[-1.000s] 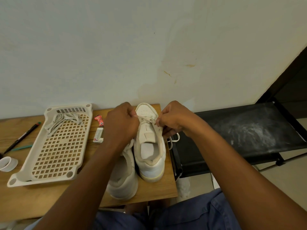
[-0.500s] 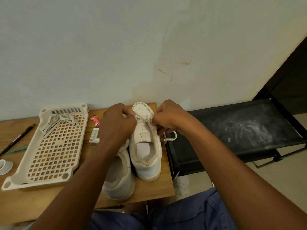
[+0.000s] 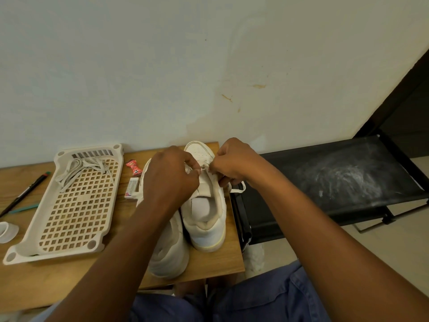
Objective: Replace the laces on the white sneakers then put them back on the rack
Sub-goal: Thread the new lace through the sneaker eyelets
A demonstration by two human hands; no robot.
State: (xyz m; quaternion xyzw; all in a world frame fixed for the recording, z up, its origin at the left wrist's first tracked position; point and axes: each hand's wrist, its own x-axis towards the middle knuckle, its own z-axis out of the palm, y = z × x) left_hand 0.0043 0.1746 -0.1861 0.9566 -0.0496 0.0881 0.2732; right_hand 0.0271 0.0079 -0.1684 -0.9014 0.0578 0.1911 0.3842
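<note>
Two white sneakers stand side by side on the wooden table (image 3: 97, 273), toes toward the wall. The right sneaker (image 3: 205, 212) has a white lace (image 3: 236, 188) partly threaded, with a loop hanging over the table's right edge. My left hand (image 3: 169, 180) and my right hand (image 3: 232, 162) meet over its eyelets, each pinching the lace. My left forearm covers much of the left sneaker (image 3: 168, 252), which shows no lace. A loose bundle of greyish laces (image 3: 80, 169) lies in the cream perforated tray (image 3: 76, 210).
A black pen (image 3: 23, 194), a teal strip and a white tape roll (image 3: 5, 231) lie at the table's left. A red wrapper (image 3: 134, 168) and small white packet (image 3: 131, 188) sit between tray and shoes. A black dusty rack shelf (image 3: 336, 182) stands right of the table.
Both hands stay on the lace over the right sneaker with only small finger shifts. The view has shifted slightly; the shoes have not moved.
</note>
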